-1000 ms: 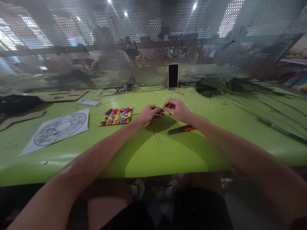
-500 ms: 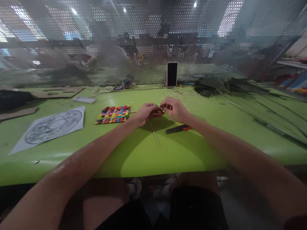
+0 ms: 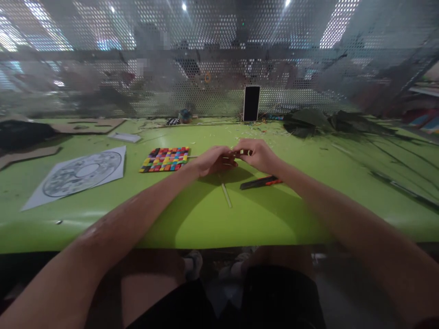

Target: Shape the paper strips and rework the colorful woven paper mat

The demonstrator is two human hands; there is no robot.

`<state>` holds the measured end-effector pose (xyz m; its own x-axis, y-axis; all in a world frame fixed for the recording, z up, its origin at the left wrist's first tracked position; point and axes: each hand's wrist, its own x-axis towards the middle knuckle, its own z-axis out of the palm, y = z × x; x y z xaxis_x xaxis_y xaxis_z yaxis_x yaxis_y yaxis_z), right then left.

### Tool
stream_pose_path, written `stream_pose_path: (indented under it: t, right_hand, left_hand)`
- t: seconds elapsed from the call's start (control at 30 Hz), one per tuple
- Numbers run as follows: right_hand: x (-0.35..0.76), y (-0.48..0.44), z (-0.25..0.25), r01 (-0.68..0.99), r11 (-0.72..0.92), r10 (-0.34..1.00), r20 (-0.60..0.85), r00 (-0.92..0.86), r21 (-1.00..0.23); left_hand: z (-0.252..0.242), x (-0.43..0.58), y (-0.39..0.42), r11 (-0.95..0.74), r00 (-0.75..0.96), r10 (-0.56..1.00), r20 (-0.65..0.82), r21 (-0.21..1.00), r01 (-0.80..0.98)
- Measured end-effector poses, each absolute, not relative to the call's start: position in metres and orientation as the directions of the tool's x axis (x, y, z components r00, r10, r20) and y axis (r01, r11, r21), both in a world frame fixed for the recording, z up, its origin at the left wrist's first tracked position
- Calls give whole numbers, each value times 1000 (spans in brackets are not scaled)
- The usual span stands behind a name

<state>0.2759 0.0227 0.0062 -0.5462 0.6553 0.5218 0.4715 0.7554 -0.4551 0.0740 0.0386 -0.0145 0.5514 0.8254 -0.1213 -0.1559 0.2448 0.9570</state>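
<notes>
My left hand (image 3: 213,160) and my right hand (image 3: 258,155) meet over the middle of the green table (image 3: 206,219), fingers curled. Both pinch a thin pale strip (image 3: 230,156) that runs between them; its left end pokes out toward a multicoloured woven mat (image 3: 165,159). A second pale strip (image 3: 226,195) lies on the table just below the hands. A black and red utility knife (image 3: 259,182) lies under my right wrist.
A printed sheet with a round pattern (image 3: 79,174) lies at the left, brown cardboard cutouts (image 3: 85,125) behind it. A phone (image 3: 251,103) stands against the perforated metal screen (image 3: 171,68). Dark green leaves (image 3: 318,119) are piled at the back right. Small scraps litter the far table.
The hands have stayed together on the strip with only small finger movements. The view has shifted slightly as my head moved.
</notes>
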Motion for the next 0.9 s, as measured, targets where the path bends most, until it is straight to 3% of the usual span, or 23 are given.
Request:
stream_pose_path:
  t: [0.43,0.6,0.9]
  right_hand:
    - [270,15,8,447,671,741,506,-442,-592]
    - [268,18,4,352,572,817,479,-320,-741]
    - [265,19,1,246,468,877,413,-246,-848]
  left_hand:
    - [-11,75,36,232,578,808,-108,962,-144]
    - [-8,78,31,71,550,835,-1,992,-107]
    - [-8,77,31,-122,551,830,90,992,22]
